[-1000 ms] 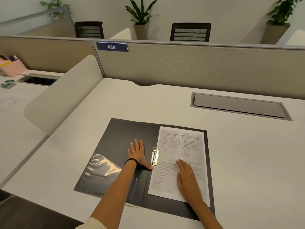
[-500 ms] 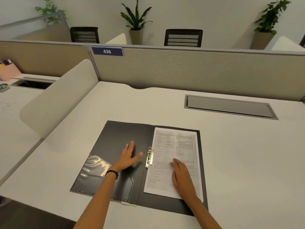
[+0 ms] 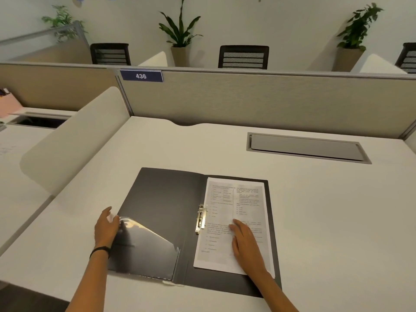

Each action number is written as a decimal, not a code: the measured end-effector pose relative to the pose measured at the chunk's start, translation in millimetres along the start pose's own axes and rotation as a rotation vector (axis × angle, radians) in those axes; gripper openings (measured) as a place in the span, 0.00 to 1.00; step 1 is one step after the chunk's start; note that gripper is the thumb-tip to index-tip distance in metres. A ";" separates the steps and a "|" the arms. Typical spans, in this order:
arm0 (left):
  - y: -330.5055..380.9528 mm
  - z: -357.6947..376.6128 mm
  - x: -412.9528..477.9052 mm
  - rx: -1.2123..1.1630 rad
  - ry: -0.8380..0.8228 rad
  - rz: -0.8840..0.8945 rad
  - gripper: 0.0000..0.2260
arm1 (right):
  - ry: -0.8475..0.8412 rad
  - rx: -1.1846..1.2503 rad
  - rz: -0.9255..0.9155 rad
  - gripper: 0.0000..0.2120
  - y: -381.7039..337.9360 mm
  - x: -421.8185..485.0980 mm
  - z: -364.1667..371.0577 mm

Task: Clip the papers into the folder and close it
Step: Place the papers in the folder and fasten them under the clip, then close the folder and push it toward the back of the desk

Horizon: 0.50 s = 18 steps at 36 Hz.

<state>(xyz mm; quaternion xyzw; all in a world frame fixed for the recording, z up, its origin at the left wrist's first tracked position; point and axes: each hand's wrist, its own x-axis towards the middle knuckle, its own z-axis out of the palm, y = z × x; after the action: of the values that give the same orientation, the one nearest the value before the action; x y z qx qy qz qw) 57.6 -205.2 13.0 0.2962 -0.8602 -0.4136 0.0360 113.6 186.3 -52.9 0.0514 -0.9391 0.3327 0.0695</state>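
The left hand (image 3: 105,228) has moved off the inner cover, where it lay beside the clip, to the outer left edge of the open dark grey plastic folder (image 3: 162,199); its grip curls at that edge by the clear pocket (image 3: 146,246), apparently ready to lift the cover. The brass spring clip (image 3: 201,218) lies flat on the white printed papers (image 3: 234,221), so clipping appears complete. The right hand (image 3: 246,243) rests flat on the sheets, grip released. The folder lies on a pale table (image 3: 326,221), bounded by a beige partition (image 3: 270,100), with chairs and potted plants beyond.
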 end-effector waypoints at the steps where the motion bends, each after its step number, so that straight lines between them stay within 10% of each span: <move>1: 0.8 -2.4 -1.0 -0.022 -0.009 0.010 0.20 | 0.002 0.002 0.000 0.18 -0.1 0.1 -0.1; 18: 34.3 -17.2 0.7 -0.020 -0.187 -0.117 0.19 | -0.025 0.001 0.045 0.15 -3.2 1.7 -1.7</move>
<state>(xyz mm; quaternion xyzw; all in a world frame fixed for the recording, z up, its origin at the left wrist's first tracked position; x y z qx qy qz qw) 45.8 -200.9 49.3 0.3055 -0.8369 -0.4494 -0.0655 112.6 184.8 -49.4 0.0347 -0.9405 0.3342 0.0503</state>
